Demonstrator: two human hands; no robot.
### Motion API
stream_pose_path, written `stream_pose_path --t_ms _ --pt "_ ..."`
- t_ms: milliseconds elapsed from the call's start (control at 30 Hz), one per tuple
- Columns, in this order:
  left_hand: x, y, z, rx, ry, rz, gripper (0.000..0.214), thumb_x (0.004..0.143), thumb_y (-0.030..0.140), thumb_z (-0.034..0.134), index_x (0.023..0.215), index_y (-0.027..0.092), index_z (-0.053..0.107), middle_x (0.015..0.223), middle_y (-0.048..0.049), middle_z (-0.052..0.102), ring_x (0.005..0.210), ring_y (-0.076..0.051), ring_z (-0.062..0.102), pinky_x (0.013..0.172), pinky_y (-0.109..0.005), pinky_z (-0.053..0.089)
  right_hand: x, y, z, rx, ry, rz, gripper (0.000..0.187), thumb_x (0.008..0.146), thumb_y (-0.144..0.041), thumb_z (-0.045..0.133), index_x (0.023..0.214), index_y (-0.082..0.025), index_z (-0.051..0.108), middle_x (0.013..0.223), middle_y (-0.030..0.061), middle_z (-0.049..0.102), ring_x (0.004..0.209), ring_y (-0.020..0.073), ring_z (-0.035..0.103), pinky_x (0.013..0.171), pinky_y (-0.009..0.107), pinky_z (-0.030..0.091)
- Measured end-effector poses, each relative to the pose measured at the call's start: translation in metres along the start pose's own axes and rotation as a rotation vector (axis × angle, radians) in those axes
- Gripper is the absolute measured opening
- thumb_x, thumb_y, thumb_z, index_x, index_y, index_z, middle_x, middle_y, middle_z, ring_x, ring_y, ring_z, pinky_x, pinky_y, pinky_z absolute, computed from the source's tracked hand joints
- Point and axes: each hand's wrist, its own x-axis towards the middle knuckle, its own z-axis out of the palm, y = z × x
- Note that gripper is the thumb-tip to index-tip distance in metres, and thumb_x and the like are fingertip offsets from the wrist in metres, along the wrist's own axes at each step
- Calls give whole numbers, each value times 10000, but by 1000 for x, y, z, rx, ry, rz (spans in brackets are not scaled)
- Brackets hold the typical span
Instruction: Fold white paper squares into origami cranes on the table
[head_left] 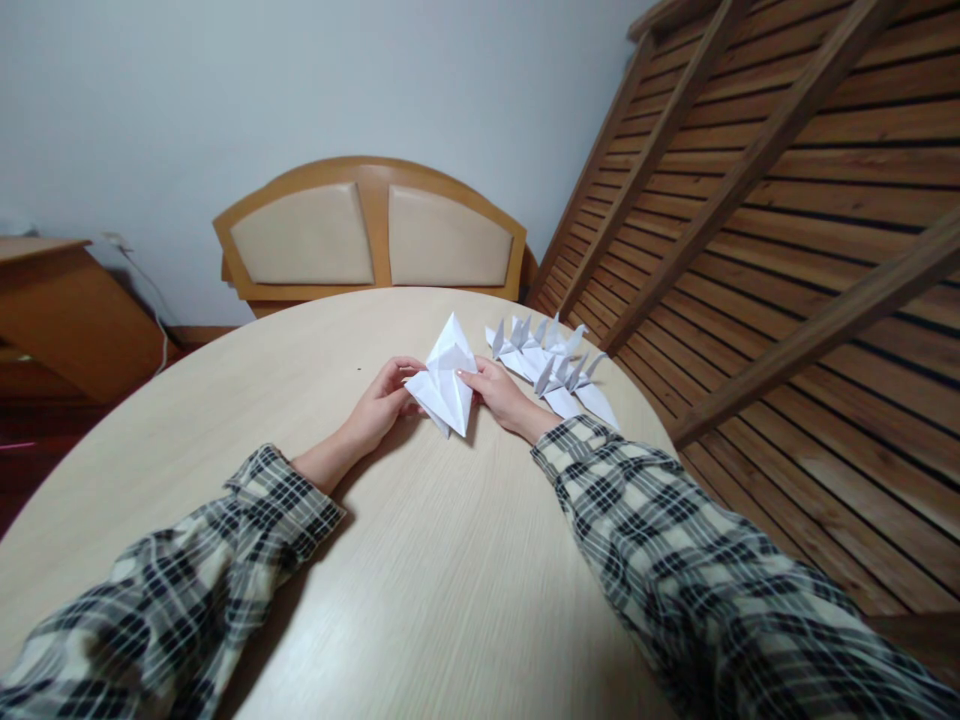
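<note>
A partly folded white paper piece (448,376) stands on the round light-wood table (420,580), pointed end up. My left hand (384,403) pinches its left edge, fingers closed on the paper. On the other side my right hand (501,392) grips the right edge with thumb and fingers. Both arms wear plaid sleeves. Just right of my right hand lie several finished white paper cranes (551,366) in a cluster near the table's far right rim.
A wooden chair with beige padded back (371,235) stands behind the table. Slanted wooden slats and beams (787,200) fill the right side. A brown wooden cabinet (67,310) with a white cable is at the left.
</note>
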Motion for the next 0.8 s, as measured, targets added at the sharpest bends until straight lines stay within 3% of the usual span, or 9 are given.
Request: stream_pose_path --t_ms 233,800 --pt "-1 -4 -4 92 -27 30 145 787 162 620 917 194 567 761 15 555 614 -97 481 536 -208 375 -1 -3 0 -45 -32 9 310 745 -365 699 960 -167 596 768 -5 589 610 110 458 536 235 329" --pt "-4 3 0 128 -117 -17 128 755 145 548 871 196 569 768 -5 548 675 -136 511 634 -275 448 -5 -12 1 9 -73 49 138 773 -230 667 874 -177 589 821 14 640 717 139 546 634 245 443"
